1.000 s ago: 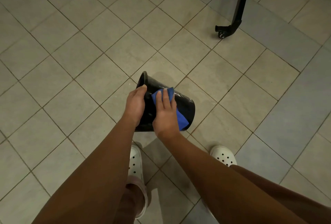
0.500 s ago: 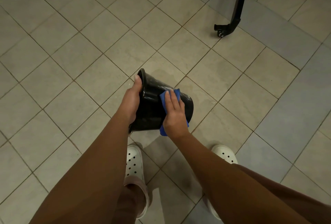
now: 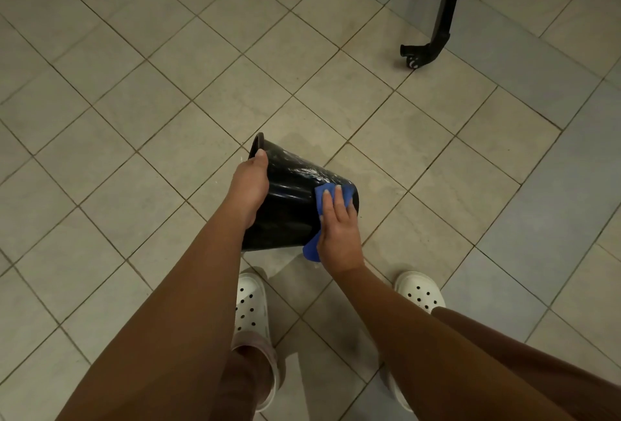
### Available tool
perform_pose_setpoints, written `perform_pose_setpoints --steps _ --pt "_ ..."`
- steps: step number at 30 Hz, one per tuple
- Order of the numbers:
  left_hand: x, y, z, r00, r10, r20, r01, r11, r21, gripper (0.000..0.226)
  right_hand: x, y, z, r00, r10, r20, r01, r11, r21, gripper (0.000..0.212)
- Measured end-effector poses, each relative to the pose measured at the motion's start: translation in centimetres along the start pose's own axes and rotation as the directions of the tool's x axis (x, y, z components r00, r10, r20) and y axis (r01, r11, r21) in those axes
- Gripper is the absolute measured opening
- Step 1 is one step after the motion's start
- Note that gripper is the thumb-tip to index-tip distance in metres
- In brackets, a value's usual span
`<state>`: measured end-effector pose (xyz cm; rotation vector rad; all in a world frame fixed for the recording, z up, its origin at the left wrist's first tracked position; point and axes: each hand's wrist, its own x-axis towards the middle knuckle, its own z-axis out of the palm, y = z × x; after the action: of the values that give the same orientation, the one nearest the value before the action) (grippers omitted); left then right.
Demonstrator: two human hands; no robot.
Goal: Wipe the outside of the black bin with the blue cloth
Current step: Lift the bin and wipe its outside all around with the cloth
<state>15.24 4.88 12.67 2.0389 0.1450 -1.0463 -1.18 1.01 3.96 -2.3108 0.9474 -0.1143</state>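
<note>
A glossy black bin [image 3: 289, 198] is held tipped on its side above the tiled floor, its rim up and to the left, its base to the right. My left hand [image 3: 250, 185] grips the rim, thumb on the outside. My right hand [image 3: 337, 235] lies flat on a blue cloth [image 3: 324, 193], pressing it against the bin's wall near the base. A corner of the cloth hangs below my palm. Wet streaks and foam show on the bin's upper side.
Below the bin stand my two feet in white perforated clogs [image 3: 250, 306] [image 3: 420, 291]. A black metal leg ending in a small caster [image 3: 415, 57] stands on the floor at the upper right. Beige and grey tiles [image 3: 134, 118] lie all around.
My right hand has slid the blue cloth along the bin's wall from near the rim toward the base. The left hand has kept its grip on the rim while the bin tilted slightly.
</note>
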Motion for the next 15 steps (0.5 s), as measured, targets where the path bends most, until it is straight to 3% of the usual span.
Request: perform_pose_setpoints --steps 5,11,15 --pt "0.0 -0.8 -0.3 0.998 0.039 -0.059 -0.041 0.998 -0.043 0.052 1.1 0.3 -0.5 0.99 -0.121 0.078 0.124 0.991 -0.046 0.071" --pt "-0.4 -1.1 0.0 0.993 0.09 -0.071 -0.095 0.993 -0.065 0.049 1.5 -2.2 -0.4 0.992 0.101 0.071 -0.097 0.994 -0.053 0.072" --pt "-0.4 -1.0 0.0 0.992 0.115 -0.058 -0.118 0.991 -0.056 0.044 1.5 -3.7 0.2 0.998 -0.052 0.034 0.053 0.998 -0.04 0.072"
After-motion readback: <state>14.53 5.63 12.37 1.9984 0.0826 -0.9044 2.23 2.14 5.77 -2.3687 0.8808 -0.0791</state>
